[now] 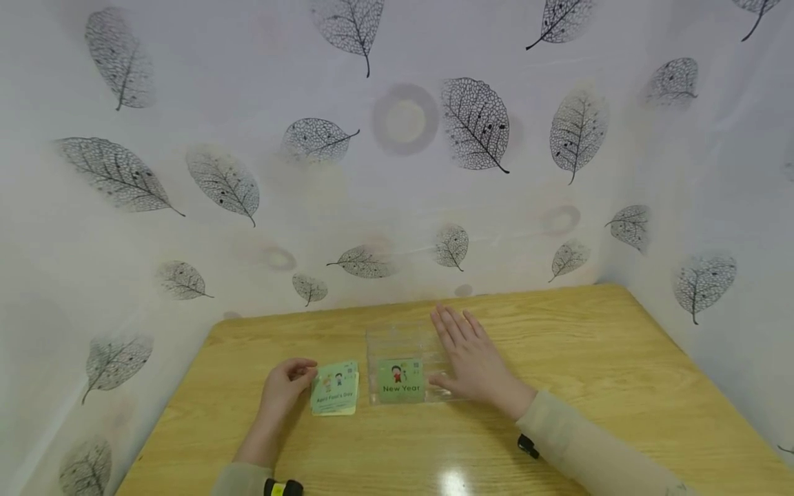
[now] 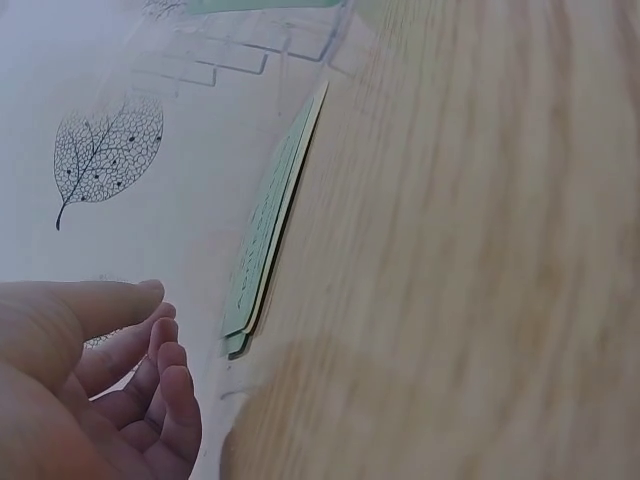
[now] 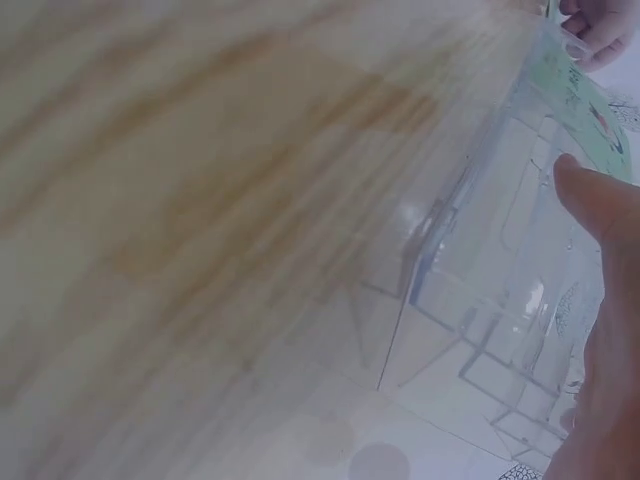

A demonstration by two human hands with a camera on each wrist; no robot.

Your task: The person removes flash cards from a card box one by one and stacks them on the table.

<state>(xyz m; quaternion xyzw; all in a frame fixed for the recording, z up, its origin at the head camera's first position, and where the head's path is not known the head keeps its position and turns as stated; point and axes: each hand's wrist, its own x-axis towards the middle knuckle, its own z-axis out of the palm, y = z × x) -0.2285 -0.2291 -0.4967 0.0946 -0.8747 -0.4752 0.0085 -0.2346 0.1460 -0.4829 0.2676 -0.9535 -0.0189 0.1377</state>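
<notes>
A small stack of pale green cards (image 1: 335, 389) lies on the table, the top one reading "April Fool's Day". My left hand (image 1: 285, 390) is just left of the stack, its fingertips by the upper left corner. In the left wrist view its fingers (image 2: 178, 395) are loosely bent with no card between them. To the right lies a clear plastic box (image 1: 387, 339) with compartments. A green "New Year" card (image 1: 401, 393) sits in its front left part. My right hand (image 1: 474, 362) rests on the box's right side, fingers straight and thumb spread toward the card.
The wooden table (image 1: 558, 344) ends at a back edge against a white leaf-printed curtain (image 1: 397, 207), which also hangs along both sides. Black straps show at the left wrist (image 1: 283, 488) and right wrist (image 1: 528, 446).
</notes>
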